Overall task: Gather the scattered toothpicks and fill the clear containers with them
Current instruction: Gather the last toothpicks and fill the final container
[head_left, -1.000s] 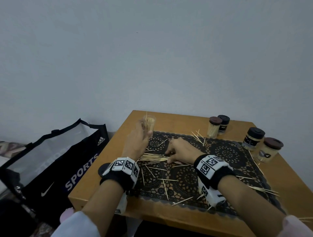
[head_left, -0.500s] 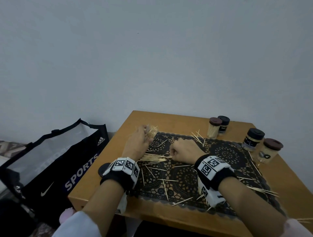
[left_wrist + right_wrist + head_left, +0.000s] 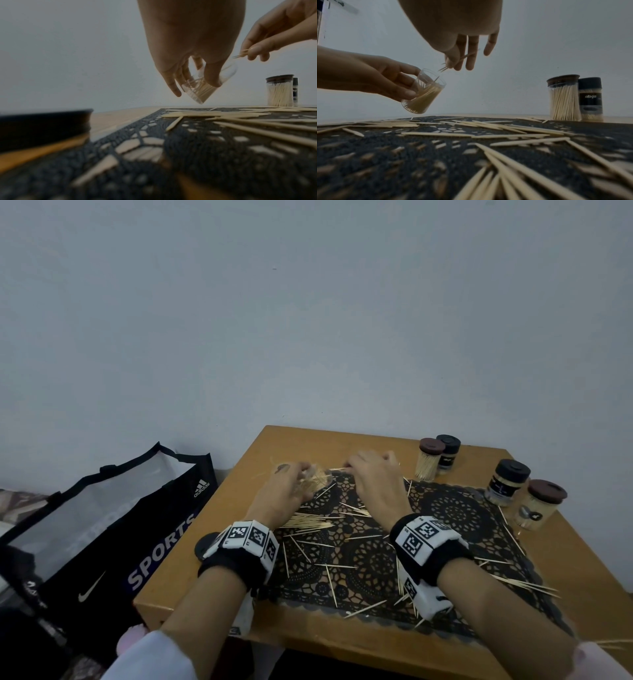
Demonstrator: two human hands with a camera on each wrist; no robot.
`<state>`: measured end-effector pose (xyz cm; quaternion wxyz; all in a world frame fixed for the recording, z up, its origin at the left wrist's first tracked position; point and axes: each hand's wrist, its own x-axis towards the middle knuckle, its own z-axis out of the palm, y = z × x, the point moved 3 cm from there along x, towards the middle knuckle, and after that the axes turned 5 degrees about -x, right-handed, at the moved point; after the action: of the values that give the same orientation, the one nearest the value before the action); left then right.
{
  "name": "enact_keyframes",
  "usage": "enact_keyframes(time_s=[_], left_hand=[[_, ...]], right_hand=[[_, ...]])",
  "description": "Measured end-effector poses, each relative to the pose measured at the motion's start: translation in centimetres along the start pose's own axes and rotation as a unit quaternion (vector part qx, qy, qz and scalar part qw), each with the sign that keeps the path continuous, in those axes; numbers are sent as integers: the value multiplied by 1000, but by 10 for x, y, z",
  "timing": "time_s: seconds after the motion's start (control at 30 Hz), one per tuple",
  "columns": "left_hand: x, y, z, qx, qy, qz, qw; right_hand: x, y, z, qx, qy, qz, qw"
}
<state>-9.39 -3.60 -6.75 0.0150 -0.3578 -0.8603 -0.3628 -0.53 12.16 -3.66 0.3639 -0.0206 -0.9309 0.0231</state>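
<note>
My left hand [image 3: 286, 491] [image 3: 390, 79] grips a clear container [image 3: 423, 93] [image 3: 211, 86] [image 3: 317, 479], lidless and partly filled with toothpicks, tilted above the mat's far left corner with its mouth toward the right. My right hand [image 3: 375, 479] [image 3: 455, 59] hovers just right of that mouth and pinches a few toothpicks [image 3: 452, 63] [image 3: 240, 54] pointing at it. Many loose toothpicks [image 3: 308, 523] [image 3: 496, 126] lie scattered over the black lace mat [image 3: 452, 515], with a small heap near my left wrist.
Several capped toothpick jars stand on the wooden table [image 3: 239, 484] at the back right: a brown-lidded one [image 3: 428, 458] [image 3: 563, 98], a black-lidded one [image 3: 447, 451], and two more [image 3: 507, 486] [image 3: 537, 503]. A black lid [image 3: 42, 124] lies by the left edge. A sports bag [image 3: 113, 525] stands left of the table.
My right hand rose from the heap on the mat with a few toothpicks and moved up to the container. My left hand tipped the container from upright toward the right.
</note>
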Motion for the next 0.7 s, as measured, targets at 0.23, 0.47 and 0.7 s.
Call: enact_keyframes(time_s=[0.23,0.47,0.7], left_hand=[[0,4,11,-43,-85,44,994],[0,6,11,-48,-87,24,995],[0,-1,0,-95,24,-25,995]], right_hand=[[0,-7,6,90,-56,-76,991],[1,-8,-8,108,26,-73,991],[-2,3,-3,-4,-133,81,988]])
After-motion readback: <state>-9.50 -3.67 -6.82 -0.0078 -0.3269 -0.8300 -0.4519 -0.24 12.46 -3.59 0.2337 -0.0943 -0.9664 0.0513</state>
